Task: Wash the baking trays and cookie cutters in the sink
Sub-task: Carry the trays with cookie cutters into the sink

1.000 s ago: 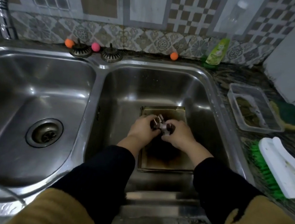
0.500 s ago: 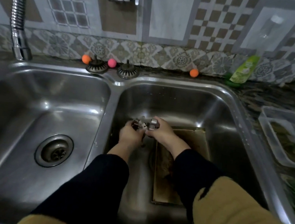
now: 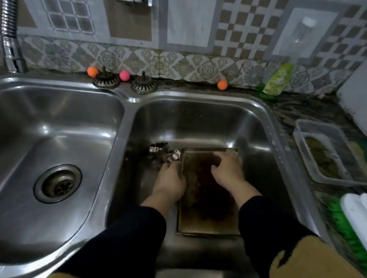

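Observation:
A dirty rectangular baking tray [image 3: 204, 222], dark with burnt residue, lies on the floor of the right sink basin [image 3: 202, 127]. My left hand [image 3: 169, 182] grips the tray's left rim near its far corner. My right hand [image 3: 228, 171] lies over the far end of the tray with its fingers curled down onto the inside. Several small metal cookie cutters [image 3: 164, 152] lie loose on the basin floor just left of the tray's far corner, beyond my left hand's fingertips.
The left basin [image 3: 39, 135] holds only its drain [image 3: 58, 183]. Two strainer plugs [image 3: 124, 82] and small coloured balls sit on the back ledge. A green soap bottle [image 3: 276, 81], a clear plastic container [image 3: 328, 152] and a green-bristled white brush [image 3: 361, 227] are on the right counter.
Both hands let go of the cookie cutters, which now lie on the basin floor. The hands moved right onto the baking tray.

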Motion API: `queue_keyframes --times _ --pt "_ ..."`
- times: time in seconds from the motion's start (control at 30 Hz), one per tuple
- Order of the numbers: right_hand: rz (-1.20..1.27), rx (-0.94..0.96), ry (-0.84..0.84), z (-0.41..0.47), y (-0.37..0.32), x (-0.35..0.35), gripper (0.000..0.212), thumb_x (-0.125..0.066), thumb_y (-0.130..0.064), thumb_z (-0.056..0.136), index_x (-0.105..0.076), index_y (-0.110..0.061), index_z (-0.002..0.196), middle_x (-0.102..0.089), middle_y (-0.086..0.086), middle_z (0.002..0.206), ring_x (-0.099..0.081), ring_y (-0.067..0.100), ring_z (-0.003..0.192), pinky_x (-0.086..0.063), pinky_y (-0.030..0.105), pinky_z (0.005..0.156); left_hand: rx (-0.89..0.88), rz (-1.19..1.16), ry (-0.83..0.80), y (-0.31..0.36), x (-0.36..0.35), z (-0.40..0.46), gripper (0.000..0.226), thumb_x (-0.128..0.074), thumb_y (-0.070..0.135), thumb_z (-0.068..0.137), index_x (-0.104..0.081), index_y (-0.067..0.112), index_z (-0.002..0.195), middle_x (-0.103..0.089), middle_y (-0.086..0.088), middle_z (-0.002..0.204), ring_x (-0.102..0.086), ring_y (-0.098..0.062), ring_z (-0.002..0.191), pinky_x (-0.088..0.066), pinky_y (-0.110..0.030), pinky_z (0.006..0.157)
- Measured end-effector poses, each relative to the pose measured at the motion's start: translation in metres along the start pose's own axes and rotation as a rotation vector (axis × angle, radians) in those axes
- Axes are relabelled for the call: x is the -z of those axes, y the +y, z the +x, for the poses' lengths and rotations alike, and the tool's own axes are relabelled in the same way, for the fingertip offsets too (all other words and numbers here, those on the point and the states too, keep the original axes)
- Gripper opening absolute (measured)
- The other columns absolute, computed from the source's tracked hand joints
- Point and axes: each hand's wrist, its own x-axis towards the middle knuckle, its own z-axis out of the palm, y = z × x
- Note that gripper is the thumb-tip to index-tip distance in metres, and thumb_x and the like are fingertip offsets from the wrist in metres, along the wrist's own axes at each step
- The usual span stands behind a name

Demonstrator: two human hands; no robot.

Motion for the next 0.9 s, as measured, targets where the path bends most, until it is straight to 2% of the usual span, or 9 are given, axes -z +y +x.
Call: queue_keyframes --times 0.07,0.13,0.23,0.3,0.43,0.57,0.63,0.77,0.9 --pt "-0.088 -0.096 -0.008 -0.009 0.021 0.010 0.054 -0.056 -0.021 0.090 -0.040 -0.028 0.142 -0.029 0.003 0.146 -0.029 0.026 0.130 -0.038 0.041 0.105 0.012 0.044 -0.116 -0.002 -0.015 -0.004 0.053 -0.049 0.020 0.096 -0.033 0.017 0.146 -0.032 -0.012 0.148 -0.038 -0.029 0.134 -0.033 -0.036 0.111" --pt "-0.089 -0.169 -0.093 -0.015 0.038 0.016 0.063 -0.056 -0.021 0.091 -0.028 -0.025 0.148 -0.023 0.007 0.150 -0.025 0.030 0.135 -0.035 0.043 0.107 0.033 0.087 -0.181 -0.002 -0.025 -0.005 0.061 -0.048 0.024 0.097 -0.021 0.014 0.151 -0.022 -0.015 0.154 -0.031 -0.031 0.139 -0.029 -0.036 0.113" --pt "0.069 -0.184 -0.169 -0.022 0.051 0.015 0.062 -0.053 -0.018 0.094 -0.025 -0.021 0.149 -0.030 0.010 0.151 -0.031 0.030 0.137 -0.032 0.042 0.112 0.061 0.074 -0.189 0.000 -0.033 -0.004 0.064 -0.046 0.022 0.097 -0.015 0.011 0.152 -0.016 -0.013 0.157 -0.029 -0.031 0.140 -0.029 -0.037 0.114" --pt "0.138 -0.172 -0.142 -0.025 0.051 0.011 0.058 -0.052 -0.014 0.095 -0.029 -0.017 0.148 -0.034 0.008 0.150 -0.036 0.027 0.136 -0.034 0.037 0.110 0.057 0.056 -0.180 0.000 -0.035 -0.005 0.065 -0.047 0.021 0.096 -0.015 0.010 0.152 -0.016 -0.012 0.157 -0.029 -0.031 0.140 -0.030 -0.038 0.114" --pt "0.147 -0.156 -0.037 -0.025 0.049 0.005 0.063 -0.051 -0.015 0.095 -0.021 -0.020 0.151 -0.019 0.001 0.158 -0.027 0.023 0.142 -0.030 0.034 0.113 0.045 0.015 -0.157 -0.004 -0.037 -0.007 0.063 -0.049 0.022 0.095 -0.022 0.010 0.150 -0.023 -0.014 0.154 -0.033 -0.032 0.137 -0.032 -0.040 0.113" --pt "0.176 -0.017 0.190 -0.032 0.045 0.006 0.062 -0.048 -0.003 0.093 -0.030 -0.025 0.148 -0.030 -0.003 0.153 -0.038 0.020 0.136 -0.034 0.027 0.104 0.039 -0.020 -0.131 -0.007 -0.036 -0.006 0.059 -0.050 0.014 0.092 -0.029 0.009 0.147 -0.030 -0.014 0.150 -0.035 -0.032 0.135 -0.033 -0.039 0.112" --pt "0.249 -0.016 0.241 -0.035 0.043 0.007 0.063 -0.045 0.003 0.092 -0.035 -0.029 0.146 -0.036 -0.002 0.150 -0.042 0.020 0.133 -0.038 0.028 0.102 0.033 -0.032 -0.132 -0.008 -0.034 -0.005 0.057 -0.050 0.015 0.092 -0.032 0.011 0.147 -0.032 -0.013 0.150 -0.036 -0.031 0.135 -0.034 -0.039 0.111" --pt "0.412 -0.022 0.251 -0.038 0.040 0.016 0.068 -0.041 0.009 0.091 -0.038 -0.034 0.143 -0.040 0.001 0.148 -0.045 0.020 0.131 -0.047 0.036 0.101 0.008 -0.085 -0.152 -0.008 -0.025 -0.008 0.063 -0.046 0.020 0.097 -0.018 0.022 0.153 -0.031 -0.008 0.153 -0.035 -0.027 0.137 -0.033 -0.038 0.112" --pt "0.473 -0.023 0.292 -0.043 0.035 0.034 0.065 -0.040 0.005 0.093 -0.038 -0.037 0.142 -0.046 0.005 0.143 -0.051 0.018 0.122 -0.049 0.036 0.098 -0.070 -0.167 -0.103 0.002 -0.014 -0.020 0.061 -0.038 0.027 0.102 -0.005 0.032 0.153 -0.014 -0.001 0.161 -0.017 -0.021 0.146 -0.019 -0.040 0.119"
